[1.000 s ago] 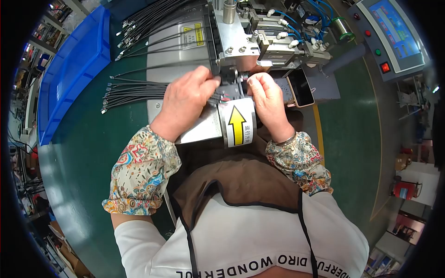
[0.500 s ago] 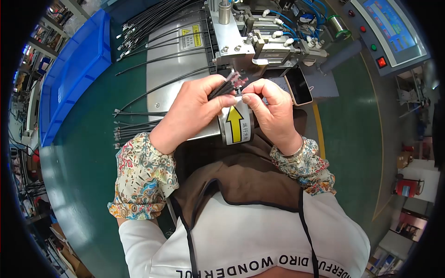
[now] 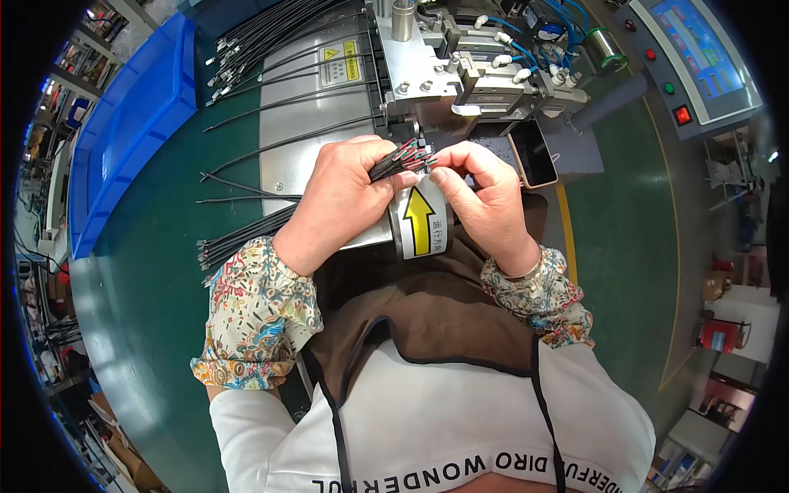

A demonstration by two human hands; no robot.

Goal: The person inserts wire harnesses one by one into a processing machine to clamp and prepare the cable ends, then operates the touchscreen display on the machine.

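Observation:
My left hand (image 3: 341, 197) is closed around a bundle of black cables (image 3: 389, 168), whose stripped ends show thin red, white and green wires (image 3: 411, 154). The bundle's long tails (image 3: 246, 237) come out under my left wrist toward the left. My right hand (image 3: 491, 193) pinches with thumb and forefinger at the wire ends, touching the tip of one cable; its exact grip is partly hidden. Just below both hands is the rounded metal end of a conveyor with a yellow arrow label (image 3: 420, 222).
More black cables (image 3: 288, 148) lie across the metal plate (image 3: 283, 123), held along the machine's edge. A metal fixture with cylinders (image 3: 489, 78) stands ahead. A small black bin (image 3: 534, 156), a control screen (image 3: 699, 49) and a blue tray (image 3: 136, 131) surround the work area.
The bundle in my left hand has tilted flatter, so its coloured wire ends show more clearly. The right hand stays at the ends, almost unmoved. Cables at the left have shifted slightly.

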